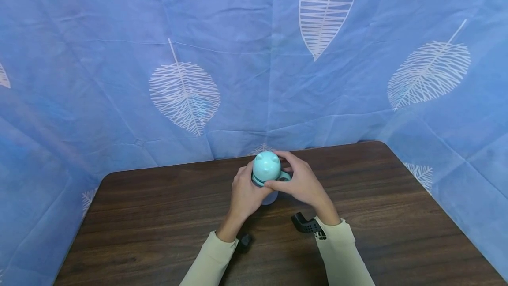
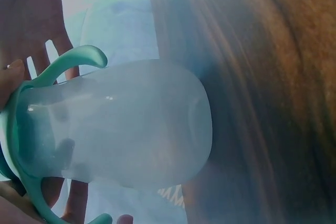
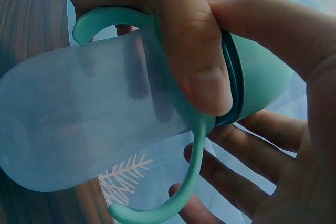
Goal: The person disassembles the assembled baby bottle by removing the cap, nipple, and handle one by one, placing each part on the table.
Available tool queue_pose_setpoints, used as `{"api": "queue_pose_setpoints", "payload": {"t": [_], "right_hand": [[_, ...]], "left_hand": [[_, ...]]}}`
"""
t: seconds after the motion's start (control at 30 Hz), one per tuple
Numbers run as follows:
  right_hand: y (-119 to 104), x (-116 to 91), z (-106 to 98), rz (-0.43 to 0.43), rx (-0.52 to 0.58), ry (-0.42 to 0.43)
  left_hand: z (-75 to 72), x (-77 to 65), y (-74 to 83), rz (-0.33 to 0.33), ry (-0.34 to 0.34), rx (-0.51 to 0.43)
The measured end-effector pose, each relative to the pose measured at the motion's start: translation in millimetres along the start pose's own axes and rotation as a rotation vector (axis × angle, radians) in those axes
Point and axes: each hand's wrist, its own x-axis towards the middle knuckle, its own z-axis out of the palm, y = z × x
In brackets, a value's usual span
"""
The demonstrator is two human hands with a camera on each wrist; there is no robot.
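Note:
A baby bottle (image 2: pixel 121 124) with a clear, frosted body and two curved mint-green handles (image 3: pixel 163 211) is between both hands. Its domed mint-green cap (image 1: pixel 267 165) has two small ear-like bumps. My left hand (image 1: pixel 246 189) grips the bottle at its neck, the thumb lying across the handle ring in the right wrist view. From the other side, my right hand (image 1: pixel 301 182) holds the cap, thumb on the near side and fingers spread around the far side. A narrow dark band shows between cap and ring. The bottle's base is close over the table.
The dark wood-grain table (image 1: pixel 158 215) spreads under the arms, its back edge just behind the bottle. A blue cloth (image 1: pixel 238 78) with white leaf prints hangs behind and at both sides. A black strap (image 1: pixel 305 224) is at the right wrist; a small black piece (image 1: pixel 244 242) sits by the left sleeve.

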Motion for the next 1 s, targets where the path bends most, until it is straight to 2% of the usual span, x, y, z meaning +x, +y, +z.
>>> {"api": "queue_pose_setpoints", "payload": {"t": [0.23, 0.47, 0.63, 0.8, 1.0], "right_hand": [[0.1, 1.0, -0.4, -0.003, 0.000, 0.000], [-0.5, 0.1, -0.8, -0.003, 0.002, -0.001], [-0.2, -0.5, -1.5, 0.006, -0.005, -0.006], [-0.6, -0.3, -1.7, 0.014, -0.003, -0.011], [-1.6, -0.2, -2.1, 0.010, -0.005, -0.006]], "left_hand": [[-2.6, 0.8, 0.0, -0.002, -0.008, 0.019], [-10.2, 4.2, -2.7, -0.003, -0.108, -0.015], [-21.6, 8.1, -3.1, -0.015, -0.184, -0.055], [-32.1, 11.1, -3.9, -0.007, -0.213, -0.047], [-36.8, 13.9, -4.0, 0.018, -0.235, -0.048]]}}
